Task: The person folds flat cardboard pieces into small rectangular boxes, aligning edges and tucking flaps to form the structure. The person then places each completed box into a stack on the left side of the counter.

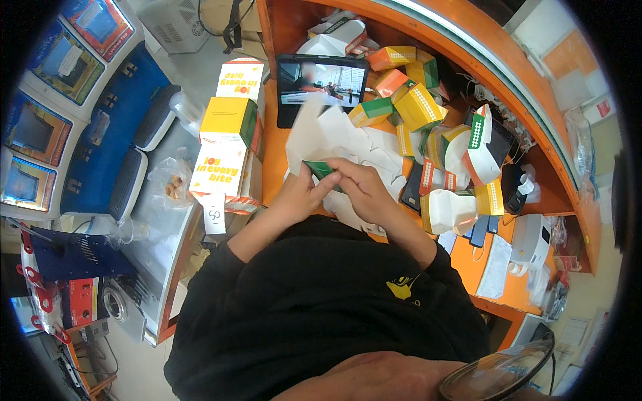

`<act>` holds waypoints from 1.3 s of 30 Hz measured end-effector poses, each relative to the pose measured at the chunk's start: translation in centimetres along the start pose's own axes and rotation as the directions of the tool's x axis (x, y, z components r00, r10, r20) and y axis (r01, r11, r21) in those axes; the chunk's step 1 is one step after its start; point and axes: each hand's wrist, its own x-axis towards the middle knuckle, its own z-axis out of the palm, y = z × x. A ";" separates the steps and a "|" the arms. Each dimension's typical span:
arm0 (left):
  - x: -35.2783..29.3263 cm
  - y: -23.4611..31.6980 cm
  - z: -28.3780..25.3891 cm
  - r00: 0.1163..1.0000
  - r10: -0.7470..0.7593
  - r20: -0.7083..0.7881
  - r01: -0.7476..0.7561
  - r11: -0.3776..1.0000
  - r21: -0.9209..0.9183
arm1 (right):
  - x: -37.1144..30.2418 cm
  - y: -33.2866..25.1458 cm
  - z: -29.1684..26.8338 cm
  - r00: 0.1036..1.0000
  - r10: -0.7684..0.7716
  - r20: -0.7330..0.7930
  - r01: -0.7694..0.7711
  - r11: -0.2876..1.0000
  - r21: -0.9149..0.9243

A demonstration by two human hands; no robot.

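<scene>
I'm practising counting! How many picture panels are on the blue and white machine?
4, down the picture's left: a top panel, a second panel, a third panel and a bottom panel. Others may hide past the dark edge.

Orange desk (273,167) bears a tablet (321,89), white card pieces (349,134), heaped cartons (419,107) (many yellow)

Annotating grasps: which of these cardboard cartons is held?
The white-and-green cardboard carton, gripped between the left hand and right hand; no other is held.

On my feed I see the left hand (298,196) and right hand (363,187) pinching a green card flap (319,168) near heaped boxes (418,107).
</scene>
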 end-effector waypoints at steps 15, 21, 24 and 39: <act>0.8 4.6 0.9 0.539 0.800 -0.265 -0.743 0.599 0.298 | -1.1 -3.3 -2.3 0.795 -0.084 -0.600 0.082 0.996 -0.032; 0.5 4.8 1.1 0.569 0.674 -0.471 -0.730 0.678 0.089 | -1.7 -3.0 -2.1 0.808 -0.334 -0.486 0.171 0.922 -0.349; 0.7 5.2 1.8 0.573 0.662 -0.483 -0.718 0.690 0.095 | -1.7 -3.3 -1.0 0.856 -0.320 -0.406 0.141 0.901 -0.411; 0.0 5.7 2.4 0.767 0.531 -0.360 -0.641 0.659 -0.394 | -3.1 -2.5 -1.0 0.925 -0.201 -0.322 0.179 0.979 -0.098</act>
